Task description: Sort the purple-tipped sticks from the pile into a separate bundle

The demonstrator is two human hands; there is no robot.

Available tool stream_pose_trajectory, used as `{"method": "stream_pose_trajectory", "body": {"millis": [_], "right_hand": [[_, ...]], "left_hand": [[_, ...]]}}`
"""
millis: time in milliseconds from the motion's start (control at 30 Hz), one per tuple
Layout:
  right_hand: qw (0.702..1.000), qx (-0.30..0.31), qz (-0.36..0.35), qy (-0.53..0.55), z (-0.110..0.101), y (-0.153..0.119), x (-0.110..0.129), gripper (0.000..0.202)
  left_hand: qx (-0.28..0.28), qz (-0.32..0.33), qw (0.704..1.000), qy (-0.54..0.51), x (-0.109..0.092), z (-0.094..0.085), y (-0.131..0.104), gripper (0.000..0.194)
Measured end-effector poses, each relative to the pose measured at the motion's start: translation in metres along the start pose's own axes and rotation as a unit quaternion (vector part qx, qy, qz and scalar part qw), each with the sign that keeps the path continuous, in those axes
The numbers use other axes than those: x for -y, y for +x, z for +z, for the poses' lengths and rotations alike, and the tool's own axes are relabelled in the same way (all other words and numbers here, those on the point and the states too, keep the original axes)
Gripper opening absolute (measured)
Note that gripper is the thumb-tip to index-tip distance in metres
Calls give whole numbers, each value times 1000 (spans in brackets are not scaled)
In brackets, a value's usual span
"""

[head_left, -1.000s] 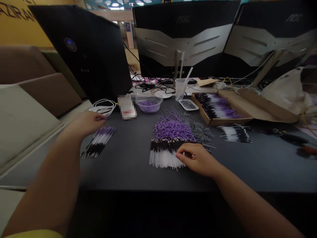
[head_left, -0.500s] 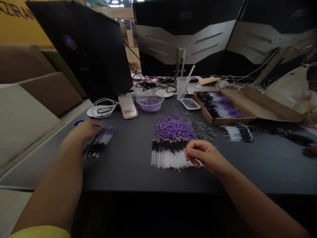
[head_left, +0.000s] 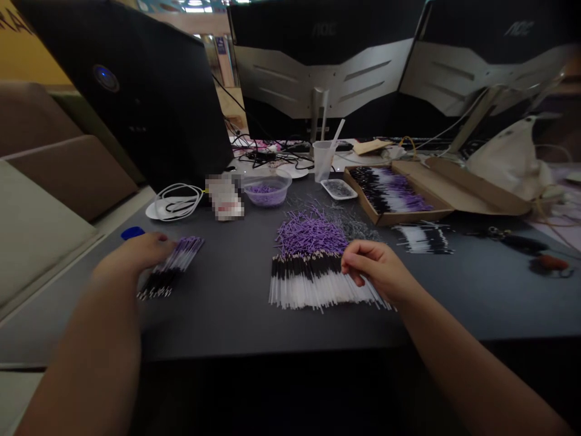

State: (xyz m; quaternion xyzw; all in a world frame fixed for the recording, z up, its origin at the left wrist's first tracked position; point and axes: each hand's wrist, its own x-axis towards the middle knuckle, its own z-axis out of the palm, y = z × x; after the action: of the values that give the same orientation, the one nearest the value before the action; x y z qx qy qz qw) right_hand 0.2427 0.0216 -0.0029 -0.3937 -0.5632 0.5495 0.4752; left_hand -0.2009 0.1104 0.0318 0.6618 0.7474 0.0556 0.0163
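My left hand is at the upper left edge of a bundle of purple, clear and black sticks; its fingertips are blurred and partly hidden. At the right end of a wide row of black-tipped clear sticks is my right hand, fingers curled together in a pinch over the row. Whatever it may hold is too small to make out. Behind the row lies a heap of purple pieces, with grey pieces beside it.
A cardboard box of finished-looking sticks lies open at the back right, near loose clear sticks. Behind the heap are a round tub, a small white tray and a cup. Keys lie far right.
The view has shifted, so most things appear slightly further left. My right hand has moved slightly rightwards relative to the row, uncovering more sticks. My left hand stays by its bundle.
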Motion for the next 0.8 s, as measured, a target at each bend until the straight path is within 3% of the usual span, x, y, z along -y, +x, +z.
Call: {"method": "stream_pose_trajectory", "body": {"millis": [67, 167, 300, 400, 533, 633, 800], "right_hand": [[998, -25, -12, -58, -4, 2, 5, 23], [976, -46, -27, -211, -11, 9, 13, 21], [880, -26, -86, -467, -17, 32, 20, 14], [800, 31, -117, -588, -18, 53, 18, 25], [719, 90, -116, -679, -12, 68, 8, 26], [676, 91, -115, -722, -6, 68, 2, 20], [652, 75, -103, -748, -5, 60, 1, 19]], "left_hand": [[22, 0, 1000, 8, -18, -8, -9, 58], [75, 21, 997, -22, -67, -22, -38, 58], [105, 182, 978, -4, -143, -24, -91, 44], [115, 269, 955, 37, -178, -8, -120, 36], [119, 318, 939, 53, -190, 21, -133, 30], [116, 344, 931, 36, -190, 35, -129, 29], [127, 350, 928, 14, -191, 41, -122, 29]]}}
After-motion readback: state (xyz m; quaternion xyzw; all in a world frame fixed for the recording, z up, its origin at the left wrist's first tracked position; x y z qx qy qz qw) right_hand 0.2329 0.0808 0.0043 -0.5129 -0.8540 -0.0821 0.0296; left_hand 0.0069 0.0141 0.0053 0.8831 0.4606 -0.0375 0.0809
